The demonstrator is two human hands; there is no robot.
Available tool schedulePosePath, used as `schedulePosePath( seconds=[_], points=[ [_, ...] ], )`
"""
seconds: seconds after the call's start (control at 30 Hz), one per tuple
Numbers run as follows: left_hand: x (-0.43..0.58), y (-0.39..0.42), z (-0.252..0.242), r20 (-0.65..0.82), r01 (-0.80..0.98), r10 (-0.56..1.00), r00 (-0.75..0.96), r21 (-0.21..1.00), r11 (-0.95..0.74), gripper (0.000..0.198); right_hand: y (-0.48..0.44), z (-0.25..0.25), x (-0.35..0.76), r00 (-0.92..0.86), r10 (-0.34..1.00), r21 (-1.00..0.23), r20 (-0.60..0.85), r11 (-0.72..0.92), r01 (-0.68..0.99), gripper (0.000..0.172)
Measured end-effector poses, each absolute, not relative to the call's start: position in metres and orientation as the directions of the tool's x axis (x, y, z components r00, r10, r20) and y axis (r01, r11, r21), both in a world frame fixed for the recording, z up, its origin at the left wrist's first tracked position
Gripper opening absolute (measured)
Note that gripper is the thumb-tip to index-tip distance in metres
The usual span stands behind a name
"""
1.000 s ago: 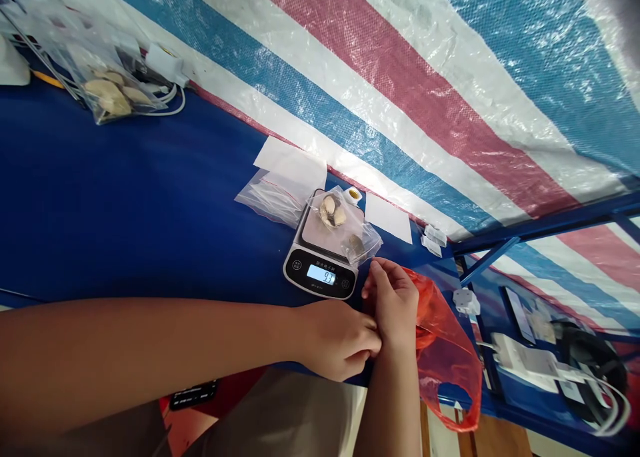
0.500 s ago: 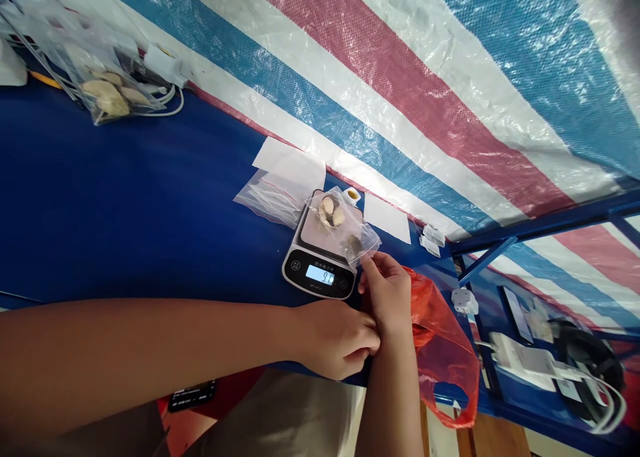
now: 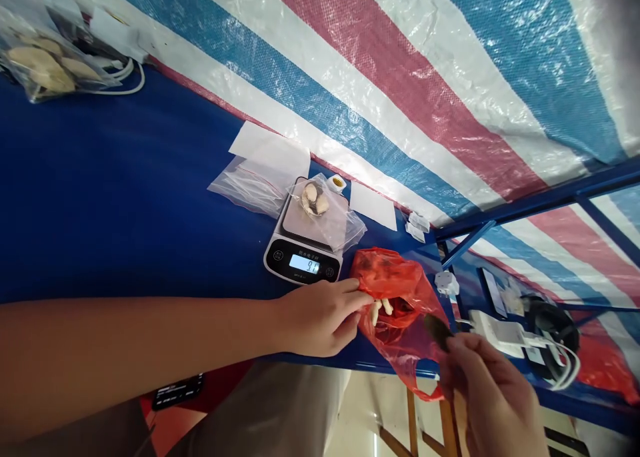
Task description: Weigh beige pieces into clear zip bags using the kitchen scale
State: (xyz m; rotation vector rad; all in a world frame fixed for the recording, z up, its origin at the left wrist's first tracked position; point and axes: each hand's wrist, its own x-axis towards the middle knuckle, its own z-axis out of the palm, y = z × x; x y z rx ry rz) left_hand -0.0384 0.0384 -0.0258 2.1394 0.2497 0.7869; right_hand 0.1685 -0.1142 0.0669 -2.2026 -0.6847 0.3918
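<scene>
My left hand (image 3: pixel 320 316) pinches the rim of a red plastic bag (image 3: pixel 395 297) at the front edge of the blue table, holding it apart; pale pieces show inside the bag. My right hand (image 3: pixel 493 390) is low at the right, off the table, with a small dark piece (image 3: pixel 437 329) pinched between its fingertips beside the bag. Behind the bag stands a digital kitchen scale (image 3: pixel 304 244) with a lit display. A clear zip bag (image 3: pixel 325 214) with a few pale pieces lies on its platform.
Empty clear zip bags and white paper sheets (image 3: pixel 260 170) lie behind the scale. A clear bag of pale pieces (image 3: pixel 43 67) and white cables sit far left. A striped tarp (image 3: pixel 400 77) covers the back. A lower shelf at right holds white power adapters (image 3: pixel 505 330).
My right hand left the clear bag on the scale and swung down to the right with a dark piece. The red bag now gapes. The view shifted left.
</scene>
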Motion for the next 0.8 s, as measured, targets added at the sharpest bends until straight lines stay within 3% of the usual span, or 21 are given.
schedulePosePath(
  seconds=[0.1,0.2,0.3,0.43,0.5,0.63,0.73,0.8],
  points=[
    [-0.038,0.036,-0.024,0.467,-0.065,0.466,0.752,0.756,-0.651,0.04,-0.121,0.058,0.18,0.794,0.585,-0.594,-0.165,-0.702,0.394,0.045],
    [-0.038,0.036,-0.024,0.462,-0.044,0.494,0.737,0.762,-0.646,0.049,-0.109,0.042,0.174,0.829,0.56,-0.488,-0.02,-0.729,0.481,0.048],
    [-0.038,0.037,-0.024,0.453,-0.044,0.496,0.741,0.77,-0.637,0.051,-0.092,0.025,0.16,0.737,0.663,-0.489,0.13,-0.604,0.63,0.043],
    [-0.039,0.038,-0.023,0.423,-0.039,0.468,0.776,0.772,-0.634,0.048,-0.072,0.008,0.152,0.539,0.825,-0.448,0.17,-0.423,0.788,0.036],
    [-0.039,0.038,-0.022,0.409,-0.035,0.463,0.787,0.777,-0.628,0.046,-0.069,0.008,0.153,0.58,0.805,-0.504,0.124,-0.452,0.736,0.041],
    [-0.039,0.039,-0.021,0.403,-0.057,0.472,0.784,0.804,-0.591,0.048,-0.083,0.026,0.156,0.683,0.73,-0.759,-0.04,-0.466,0.454,0.048],
    [-0.038,0.039,-0.021,0.407,-0.095,0.446,0.797,0.814,-0.573,0.044,-0.094,0.044,0.152,0.663,0.741,-0.845,-0.106,-0.419,0.332,0.05],
    [-0.037,0.039,-0.024,0.412,-0.113,0.397,0.82,0.797,-0.594,0.036,-0.093,0.051,0.145,0.65,0.756,-0.883,-0.076,-0.353,0.308,0.047]
  ],
)
